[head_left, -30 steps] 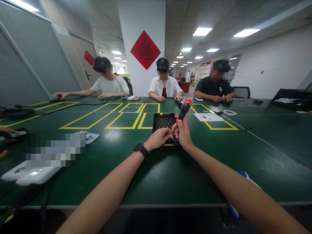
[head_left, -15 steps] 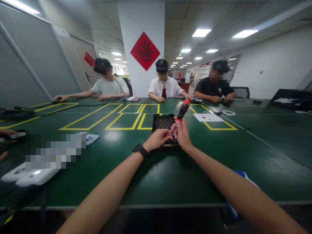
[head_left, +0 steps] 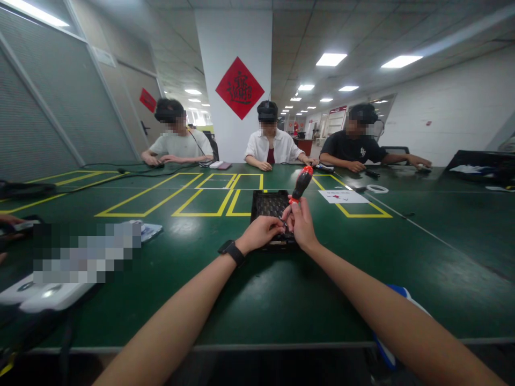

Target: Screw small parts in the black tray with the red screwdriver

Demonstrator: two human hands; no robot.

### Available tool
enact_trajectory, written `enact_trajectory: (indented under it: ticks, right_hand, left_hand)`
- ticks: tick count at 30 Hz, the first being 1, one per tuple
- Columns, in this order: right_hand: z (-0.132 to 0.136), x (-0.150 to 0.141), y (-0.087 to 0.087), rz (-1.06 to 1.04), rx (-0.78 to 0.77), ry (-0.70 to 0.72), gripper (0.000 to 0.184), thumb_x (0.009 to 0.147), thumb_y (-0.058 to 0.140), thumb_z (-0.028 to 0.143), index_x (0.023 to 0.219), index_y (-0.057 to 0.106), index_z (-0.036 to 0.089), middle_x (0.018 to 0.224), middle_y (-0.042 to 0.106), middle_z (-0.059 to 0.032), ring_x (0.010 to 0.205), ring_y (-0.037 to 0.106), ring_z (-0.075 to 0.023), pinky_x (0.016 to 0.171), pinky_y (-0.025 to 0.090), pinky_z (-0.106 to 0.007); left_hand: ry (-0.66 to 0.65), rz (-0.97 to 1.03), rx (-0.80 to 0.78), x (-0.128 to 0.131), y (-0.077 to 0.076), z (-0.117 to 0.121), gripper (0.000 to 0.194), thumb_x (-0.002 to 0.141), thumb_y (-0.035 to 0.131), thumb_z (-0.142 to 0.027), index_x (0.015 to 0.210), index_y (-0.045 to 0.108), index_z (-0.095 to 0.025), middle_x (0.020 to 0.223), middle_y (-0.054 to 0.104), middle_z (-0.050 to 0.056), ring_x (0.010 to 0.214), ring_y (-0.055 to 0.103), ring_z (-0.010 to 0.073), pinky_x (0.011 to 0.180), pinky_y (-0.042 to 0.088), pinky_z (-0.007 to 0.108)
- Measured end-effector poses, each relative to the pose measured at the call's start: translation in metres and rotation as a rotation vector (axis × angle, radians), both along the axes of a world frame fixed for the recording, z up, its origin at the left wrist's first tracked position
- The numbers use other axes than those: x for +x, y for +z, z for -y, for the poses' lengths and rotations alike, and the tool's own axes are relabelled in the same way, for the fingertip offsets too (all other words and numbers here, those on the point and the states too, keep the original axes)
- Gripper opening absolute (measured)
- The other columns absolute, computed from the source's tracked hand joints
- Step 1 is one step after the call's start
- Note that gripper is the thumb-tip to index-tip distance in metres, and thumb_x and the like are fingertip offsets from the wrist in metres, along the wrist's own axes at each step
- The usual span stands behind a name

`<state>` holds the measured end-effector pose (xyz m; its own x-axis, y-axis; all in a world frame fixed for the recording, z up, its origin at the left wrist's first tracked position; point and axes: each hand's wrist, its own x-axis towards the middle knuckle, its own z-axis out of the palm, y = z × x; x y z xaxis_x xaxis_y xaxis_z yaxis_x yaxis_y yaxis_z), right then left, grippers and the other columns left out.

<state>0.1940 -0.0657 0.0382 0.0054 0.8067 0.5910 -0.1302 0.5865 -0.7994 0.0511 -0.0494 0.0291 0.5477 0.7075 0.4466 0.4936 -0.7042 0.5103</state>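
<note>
Nearest, a blue-and-white thing [head_left: 398, 294] lies by the right forearm, and a dark watch [head_left: 231, 252] sits at the left wrist. The right hand [head_left: 304, 228] grips a screwdriver [head_left: 302, 185], which is therefore the nearer hand to it. The handle rises above the thumb, its long axis leaning a little to the right; the tip cannot be seen. The left hand [head_left: 262, 234] has its fingers bent together close to the right fingers; whether they pinch something, one cannot tell. Both hands are over the near part of a black tray [head_left: 278, 246] and cover it there. Beyond, to the right, a white paper [head_left: 341, 197] lies on the green table [head_left: 225, 316], then a white ring [head_left: 377, 188]. Three people sit at the far side.
</note>
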Motion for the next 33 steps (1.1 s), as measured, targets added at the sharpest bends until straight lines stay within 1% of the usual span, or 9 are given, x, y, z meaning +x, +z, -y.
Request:
enact_trajectory:
  ticks: [3,6,10,13,18,21,25,30,33]
  right_hand:
    - [-0.0002,0.0000,-0.0001,-0.009,0.001,-0.016,0.030,0.088,0.037,0.045,0.105,0.042,0.021,0.064,0.053,0.0053,0.036,0.036,-0.0037,0.034,0.027,-0.016]
    - [0.0007,-0.0014,0.0005,-0.018,0.015,-0.033,0.028,0.088,0.037,0.044,0.104,0.042,0.021,0.062,0.052,0.0057,0.036,0.036,-0.0037,0.034,0.027,-0.016]
    - [0.0018,-0.0023,0.0014,-0.012,0.011,-0.028,0.027,0.088,0.038,0.043,0.103,0.042,0.021,0.061,0.052,0.0059,0.036,0.036,-0.0038,0.034,0.025,-0.017]
    - [0.0004,-0.0005,0.0004,-0.004,-0.006,-0.015,0.028,0.088,0.036,0.044,0.104,0.041,0.022,0.062,0.053,0.0059,0.034,0.035,-0.0036,0.033,0.025,-0.017]
    - [-0.0038,0.0027,-0.0018,-0.028,-0.005,-0.020,0.028,0.089,0.035,0.044,0.104,0.042,0.022,0.062,0.052,0.0060,0.034,0.035,-0.0036,0.033,0.025,-0.017]
    - [-0.0043,0.0020,-0.0013,-0.036,-0.001,-0.042,0.029,0.088,0.036,0.045,0.104,0.042,0.021,0.061,0.052,0.0064,0.034,0.034,-0.0033,0.033,0.025,-0.016]
    - [-0.0037,0.0009,-0.0004,-0.029,-0.001,-0.044,0.030,0.088,0.037,0.045,0.105,0.041,0.021,0.062,0.053,0.0064,0.034,0.035,-0.0031,0.033,0.024,-0.016]
    - [-0.0049,0.0018,-0.0014,-0.005,-0.011,0.008,0.027,0.088,0.036,0.045,0.100,0.041,0.021,0.065,0.057,0.0055,0.034,0.035,-0.0026,0.033,0.025,-0.015]
    - [-0.0033,0.0015,-0.0012,0.009,-0.010,0.011,0.026,0.087,0.038,0.045,0.098,0.040,0.021,0.064,0.056,0.0060,0.035,0.037,-0.0027,0.034,0.027,-0.015]
  left_hand:
    - [-0.056,0.010,-0.005,-0.0002,0.0015,0.0008,0.023,0.084,0.047,-0.028,0.085,0.066,-0.016,0.078,0.066,0.002,0.068,0.056,0.0113,0.067,0.040,0.021]
    - [-0.002,0.034,-0.001,0.0005,0.0008,0.0009,0.022,0.080,0.053,-0.033,0.086,0.064,-0.015,0.077,0.065,0.002,0.069,0.056,0.0119,0.065,0.040,0.021]
    - [0.062,-0.004,0.006,0.0005,-0.0021,-0.0013,0.024,0.074,0.060,-0.038,0.073,0.061,-0.014,0.066,0.060,0.000,0.061,0.052,0.0112,0.058,0.038,0.020]
    - [0.023,-0.015,0.024,0.0001,-0.0017,-0.0020,0.019,0.078,0.056,-0.032,0.073,0.061,-0.014,0.067,0.061,0.000,0.063,0.053,0.0111,0.062,0.039,0.021]
    - [-0.071,0.029,-0.017,0.0009,0.0014,0.0002,0.018,0.082,0.049,-0.026,0.087,0.063,-0.016,0.078,0.065,0.001,0.070,0.056,0.0110,0.068,0.040,0.021]
    - [-0.007,0.050,-0.017,0.0016,0.0005,0.0001,0.020,0.079,0.055,-0.032,0.089,0.062,-0.016,0.077,0.064,0.001,0.069,0.055,0.0111,0.066,0.041,0.021]
    - [0.069,0.016,0.004,0.0013,-0.0018,-0.0022,0.019,0.076,0.059,-0.033,0.077,0.059,-0.015,0.071,0.060,0.000,0.066,0.053,0.0114,0.064,0.040,0.021]
    - [-0.062,-0.003,0.030,0.0014,0.0015,-0.0006,0.014,0.082,0.049,-0.022,0.082,0.061,-0.016,0.079,0.064,0.001,0.074,0.056,0.0125,0.070,0.040,0.022]
    - [-0.050,-0.017,0.037,0.0021,0.0043,0.0021,0.013,0.081,0.050,-0.021,0.082,0.062,-0.016,0.079,0.064,0.001,0.074,0.056,0.0129,0.069,0.040,0.023]
